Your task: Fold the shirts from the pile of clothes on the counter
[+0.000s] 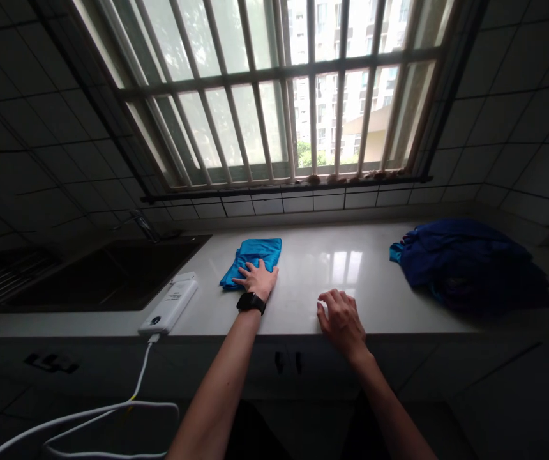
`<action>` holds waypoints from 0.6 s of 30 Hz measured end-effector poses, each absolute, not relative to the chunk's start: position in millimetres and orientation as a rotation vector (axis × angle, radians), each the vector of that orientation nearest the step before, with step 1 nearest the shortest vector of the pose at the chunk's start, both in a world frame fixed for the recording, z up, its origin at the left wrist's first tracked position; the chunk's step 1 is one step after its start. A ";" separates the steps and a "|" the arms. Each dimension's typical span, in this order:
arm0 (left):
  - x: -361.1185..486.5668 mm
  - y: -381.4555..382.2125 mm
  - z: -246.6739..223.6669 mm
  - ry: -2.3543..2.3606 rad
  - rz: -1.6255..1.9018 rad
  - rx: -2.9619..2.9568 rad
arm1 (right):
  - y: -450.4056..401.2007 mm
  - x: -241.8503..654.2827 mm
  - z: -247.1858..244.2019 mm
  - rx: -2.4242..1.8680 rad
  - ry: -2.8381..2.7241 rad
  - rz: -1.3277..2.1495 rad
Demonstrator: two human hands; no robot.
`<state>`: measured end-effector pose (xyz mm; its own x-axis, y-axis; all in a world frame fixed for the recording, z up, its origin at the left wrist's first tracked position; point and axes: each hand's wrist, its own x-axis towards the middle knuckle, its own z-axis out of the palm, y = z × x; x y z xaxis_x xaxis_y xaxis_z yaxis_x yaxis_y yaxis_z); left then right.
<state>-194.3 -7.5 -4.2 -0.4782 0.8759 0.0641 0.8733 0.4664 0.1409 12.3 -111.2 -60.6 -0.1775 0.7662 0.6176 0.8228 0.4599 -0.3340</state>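
Observation:
A bright blue folded cloth [258,250] lies on the white countertop, to the right of the sink. My left hand [257,278], with a black watch on the wrist, rests on it palm down, fingers spread flat. The cloth's front right part is hidden beneath that hand. My right hand [342,319] is over the counter's front edge, some way right of the cloth. Its fingers are loosely bent, with a gap between thumb and forefinger, and nothing shows in it.
A heap of dark blue fabric [466,265] sits on the counter at the right. At the left, a white power bank [172,305] with a white cable [143,370] lies beside the dark sink [112,271] and its tap [144,225]. Behind is a barred window [281,73].

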 end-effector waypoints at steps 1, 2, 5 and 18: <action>-190.2 -17.0 -4.2 2.688 0.251 1.662 | -110.6 11.6 -60.5 -1.332 -1.953 -0.092; -185.2 -28.4 -4.9 2.679 0.264 1.761 | -110.1 11.0 -60.4 -1.335 -1.947 -0.088; -168.3 -66.6 -12.5 2.505 0.286 2.077 | -109.3 10.3 -60.0 -1.325 -1.945 -0.083; -159.3 -108.0 -48.3 2.258 0.718 2.276 | -108.2 14.5 -58.3 -1.383 -2.002 -0.076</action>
